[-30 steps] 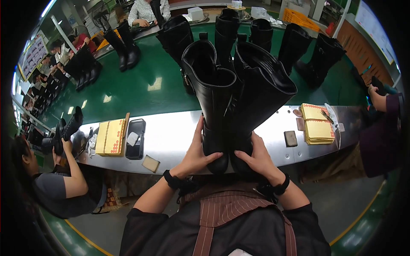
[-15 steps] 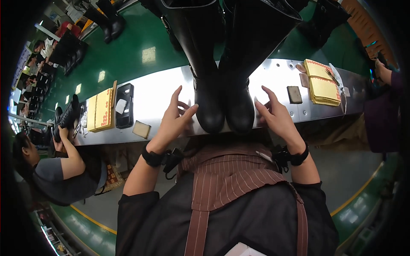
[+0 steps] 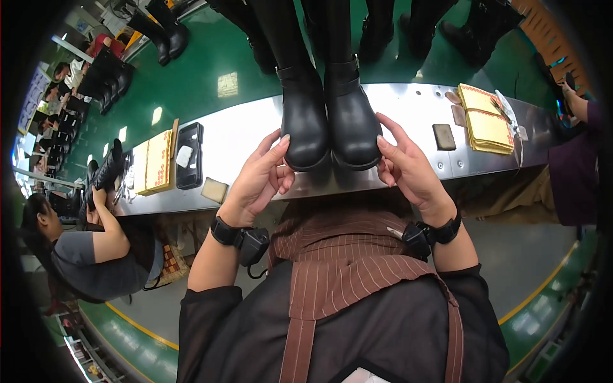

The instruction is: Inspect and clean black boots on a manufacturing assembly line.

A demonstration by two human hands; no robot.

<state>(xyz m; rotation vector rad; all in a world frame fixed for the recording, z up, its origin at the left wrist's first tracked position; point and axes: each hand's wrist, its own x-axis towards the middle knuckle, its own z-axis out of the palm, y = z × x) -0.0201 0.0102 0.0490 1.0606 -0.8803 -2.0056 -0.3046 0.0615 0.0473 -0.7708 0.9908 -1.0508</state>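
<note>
A pair of tall black boots with ankle straps and buckles is on the metal strip in front of me, toes toward me, shafts running out past the upper edge. My left hand [image 3: 260,175] grips the toe of the left boot [image 3: 304,127], thumb on its outer side and some fingers curled lower down. On the other side, my right hand [image 3: 412,167] holds the toe of the right boot [image 3: 352,124] in the same way. The thin sole edge shows under both toes. The boots stand side by side, nearly touching.
Left lie a yellow paper stack [image 3: 151,163], a black tray [image 3: 189,156] and a tan pad [image 3: 214,189]. Right are a dark pad [image 3: 444,137] and another yellow stack [image 3: 488,131] with scissors. More boots [image 3: 476,32] stand on the green surface beyond. Co-workers sit at both sides.
My hands, apart from the boots before, have closed on the toes. The boots have moved away from me, and their shafts now lean farther back, uncovering more boots behind.
</note>
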